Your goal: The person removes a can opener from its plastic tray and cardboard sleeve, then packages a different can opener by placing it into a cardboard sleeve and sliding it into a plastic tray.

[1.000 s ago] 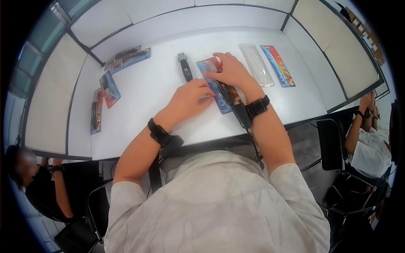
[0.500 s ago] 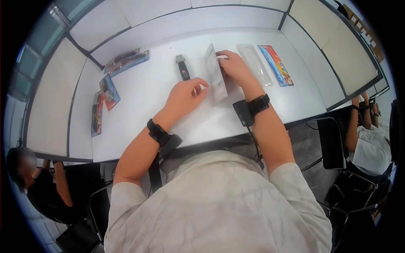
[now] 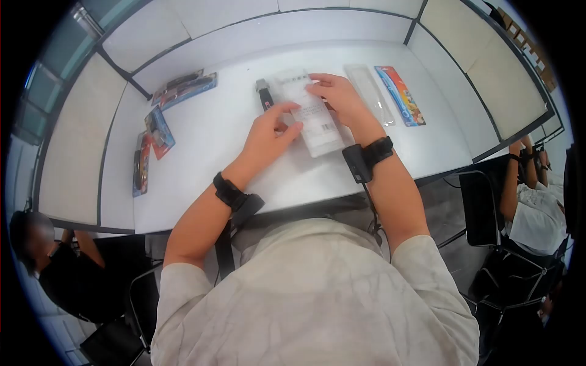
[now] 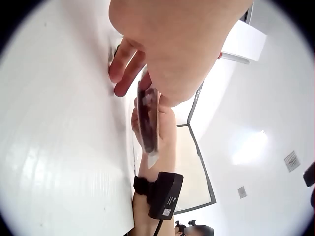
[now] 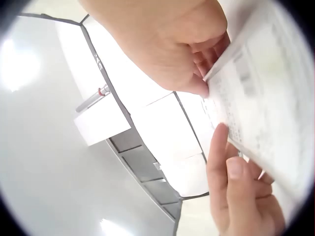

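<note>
White tabletop [image 3: 210, 137], pale partitions [image 3: 238, 33] behind. Left: red-and-blue blister packs [image 3: 160, 133]. Next, black-handled, grey-headed tool [image 3: 264, 96]; left hand [image 3: 267, 134], thumb and fingers apart, by left edge of white printed packaging card [image 3: 317, 125], held above table; right hand [image 3: 340, 97] pinching its right edge. Rightmost: clear plastic shell [image 3: 370, 94], orange-and-blue card [image 3: 400, 96].

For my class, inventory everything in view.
Pack: one, white printed side, centre.
Tool: one, mostly black, left of pack.
Tray: one, clear, right of pack.
Card: one, red and blue, right of tray.
Other packs: at least three, red and blue, left.
Table: one, white, underneath.
Panels: several, cream and white, around.
Chairs: at least two, black, sides.
People: at least two, black or white clad, sides.
Wrist cameras: two, black, strapped on.
Shirt: one, beige, foreground.
Left hand: one, bare, pack's left.
Right hand: one, bare, gripping pack.
</note>
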Motion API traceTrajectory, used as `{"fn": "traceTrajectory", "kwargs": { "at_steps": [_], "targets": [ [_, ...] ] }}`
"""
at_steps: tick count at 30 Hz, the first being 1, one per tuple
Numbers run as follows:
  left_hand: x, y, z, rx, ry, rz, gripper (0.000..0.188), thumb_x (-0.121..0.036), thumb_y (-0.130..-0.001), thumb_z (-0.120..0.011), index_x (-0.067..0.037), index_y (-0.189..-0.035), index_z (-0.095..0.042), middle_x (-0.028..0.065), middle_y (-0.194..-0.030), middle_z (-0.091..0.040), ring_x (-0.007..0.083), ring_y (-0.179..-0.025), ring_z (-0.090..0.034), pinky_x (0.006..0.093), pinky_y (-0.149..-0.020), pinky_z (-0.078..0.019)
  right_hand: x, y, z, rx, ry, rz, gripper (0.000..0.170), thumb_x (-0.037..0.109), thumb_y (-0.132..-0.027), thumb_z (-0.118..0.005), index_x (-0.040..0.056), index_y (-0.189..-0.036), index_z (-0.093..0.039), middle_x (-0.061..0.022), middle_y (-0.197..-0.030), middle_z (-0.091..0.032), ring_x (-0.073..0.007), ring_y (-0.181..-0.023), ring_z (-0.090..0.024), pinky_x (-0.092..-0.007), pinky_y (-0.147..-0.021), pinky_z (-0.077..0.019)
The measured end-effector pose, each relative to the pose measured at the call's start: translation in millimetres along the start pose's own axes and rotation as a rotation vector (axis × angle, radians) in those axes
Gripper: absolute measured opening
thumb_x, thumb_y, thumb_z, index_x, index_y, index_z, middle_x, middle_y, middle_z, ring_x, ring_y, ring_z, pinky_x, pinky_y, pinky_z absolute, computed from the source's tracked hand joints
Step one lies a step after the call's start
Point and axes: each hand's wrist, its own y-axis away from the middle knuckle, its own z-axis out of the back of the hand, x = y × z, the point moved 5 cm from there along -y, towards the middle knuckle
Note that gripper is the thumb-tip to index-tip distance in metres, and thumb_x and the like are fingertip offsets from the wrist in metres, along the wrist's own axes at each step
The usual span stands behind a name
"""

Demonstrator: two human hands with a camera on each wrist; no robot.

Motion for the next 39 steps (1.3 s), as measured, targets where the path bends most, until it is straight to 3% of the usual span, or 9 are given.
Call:
{"fn": "traceTrajectory", "kwargs": {
  "at_steps": [2, 11, 21, 27, 31, 32, 35, 36, 39],
  "targets": [
    [8.1, -2.9, -0.5, -0.084, 0.220, 0.061, 0.053, -0.001, -0.097, -0.069, -0.005, -0.140, -0.039, 0.0105, -0.119, -0.060, 0.0175, -0.092, -0.071, 0.0306, -0.071, -0.0605, -5.2, -9.4, 4.6, -0.037, -0.128, 0.003, 0.049, 0.021, -0.098, -0.072, -0.0038, -0.138, -0.060, -0.0110, -0.120, -0.070, -0.0190, -0.107, -0.067, -0.0348, -0.090, -0.0541],
    [6.7, -1.9, 5.1, -0.047, 0.330, 0.169, 0.063, -0.005, -0.098, -0.069, 0.002, -0.150, -0.036, 0.0020, -0.087, -0.060, 0.0130, -0.090, -0.069, 0.0256, -0.077, -0.0553, 5.4, -3.0, -3.3, -0.039, -0.097, 0.067, 0.024, 0.022, -0.097, -0.073, 0.0055, -0.114, -0.069, -0.0044, -0.110, -0.073, -0.0146, -0.100, -0.067, -0.0331, -0.085, -0.0522],
    [-6.7, 4.0, -3.4, -0.015, 0.619, 0.387, 0.049, -0.009, -0.106, -0.056, -0.002, -0.153, -0.043, 0.0066, -0.112, -0.068, 0.0115, -0.099, -0.064, 0.0241, -0.077, -0.0530, 16.5, -3.9, 5.2, -0.014, -0.227, 0.191, 0.030, 0.033, -0.102, -0.064, 0.0030, -0.099, -0.068, -0.0055, -0.100, -0.070, -0.0190, -0.089, -0.066, -0.0307, -0.071, -0.0535],
    [12.6, 4.0, -12.1, 0.479, 1.278, 0.407, 0.045, -0.009, -0.104, -0.055, 0.002, -0.148, -0.050, 0.0103, -0.114, -0.067, 0.0143, -0.086, -0.059, 0.0306, -0.071, -0.0469, 15.4, -3.2, 2.7, -0.169, -0.269, 0.203, 0.034, 0.036, -0.104, -0.059, 0.0054, -0.115, -0.070, -0.0018, -0.108, -0.066, -0.0145, -0.094, -0.060, -0.0321, -0.079, -0.0500],
    [-14.7, 11.9, -15.5, 0.509, 0.911, 0.456, 0.039, -0.007, -0.102, -0.054, 0.007, -0.138, -0.055, 0.0179, -0.113, -0.069, 0.0222, -0.083, -0.068, 0.0331, -0.071, -0.0519, 5.4, -14.2, 8.1, 0.044, -0.159, 0.137, 0.033, 0.033, -0.103, -0.064, 0.0041, -0.117, -0.072, -0.0028, -0.103, -0.067, -0.0133, -0.096, -0.060, -0.0326, -0.085, -0.0494],
    [3.7, 14.3, -9.7, 0.306, 0.683, 0.430, 0.033, -0.008, -0.102, -0.056, 0.003, -0.132, -0.063, 0.0169, -0.105, -0.075, 0.0248, -0.076, -0.071, 0.0339, -0.070, -0.0541, 3.8, -12.3, 10.6, -0.020, -0.129, 0.108, 0.028, 0.028, -0.100, -0.065, 0.0028, -0.108, -0.075, -0.0031, -0.095, -0.069, -0.0127, -0.087, -0.062, -0.0314, -0.076, -0.0505],
    [-14.5, 2.2, 19.3, 0.112, -0.513, -0.136, 0.026, -0.011, -0.101, -0.057, -0.005, -0.121, -0.072, 0.0116, -0.091, -0.076, 0.0231, -0.067, -0.069, 0.0337, -0.064, -0.0540, -7.4, -21.5, 23.4, -0.019, 0.264, 0.069, 0.028, 0.026, -0.097, -0.065, 0.0008, -0.096, -0.077, -0.0034, -0.084, -0.070, -0.0120, -0.073, -0.061, -0.0311, -0.066, -0.0503],
    [-19.9, -1.5, 27.0, 0.017, -0.412, -0.071, 0.020, -0.006, -0.097, -0.063, -0.008, -0.111, -0.077, 0.0099, -0.084, -0.075, 0.0168, -0.055, -0.059, 0.0298, -0.056, -0.0492, -5.3, -21.1, 24.6, -0.097, 0.458, 0.171, 0.026, 0.027, -0.088, -0.070, 0.0023, -0.085, -0.078, -0.0098, -0.070, -0.071, -0.0207, -0.061, -0.066, -0.0356, -0.063, -0.0543],
    [-28.5, -2.9, 34.7, -0.066, -0.541, -0.307, 0.019, -0.012, -0.092, -0.070, -0.010, -0.109, -0.077, 0.0085, -0.082, -0.074, 0.0204, -0.052, -0.056, 0.0339, -0.053, -0.0473, -7.9, -27.8, 15.7, -0.158, 0.866, 0.174, 0.024, 0.029, -0.087, -0.067, 0.0084, -0.085, -0.080, -0.0114, -0.076, -0.074, -0.0265, -0.067, -0.070, -0.0387, -0.069, -0.0566]
  ]
}}
